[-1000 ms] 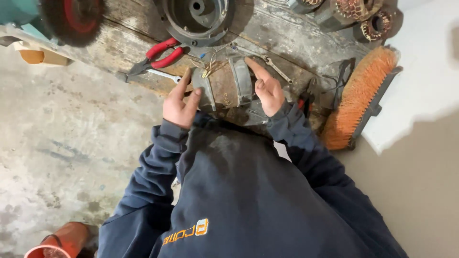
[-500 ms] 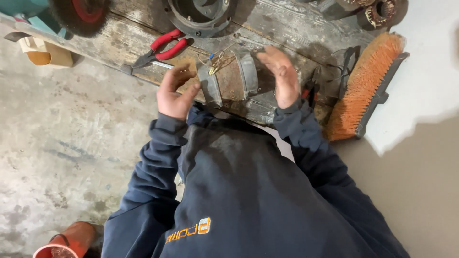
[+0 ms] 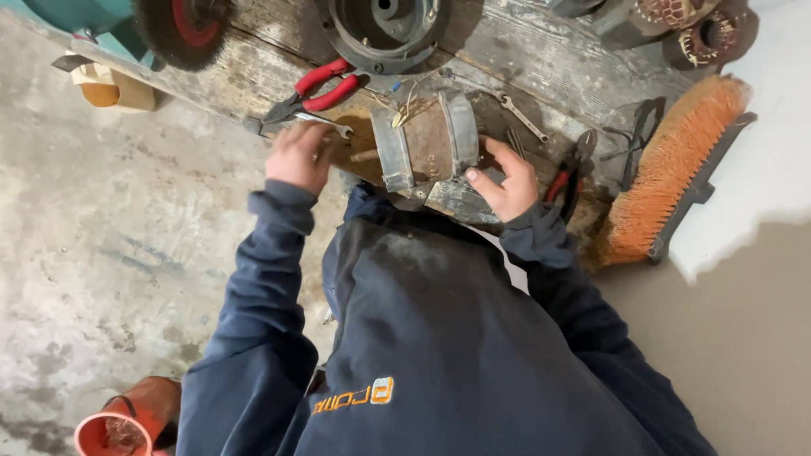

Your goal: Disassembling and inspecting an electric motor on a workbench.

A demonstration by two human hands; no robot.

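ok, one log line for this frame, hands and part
left hand: on left end of motor body | right hand: on right end | bench: red pliers

Two hands: left [image 3: 297, 155], right [image 3: 507, 181]. One banded metal cylinder [image 3: 425, 142]. Two red-handled pliers, at eleven o'clock [image 3: 314, 91] and three o'clock [image 3: 564, 179]. One orange brush [image 3: 672, 169]. One wrench [image 3: 524, 117]. One round housing [image 3: 384, 25].
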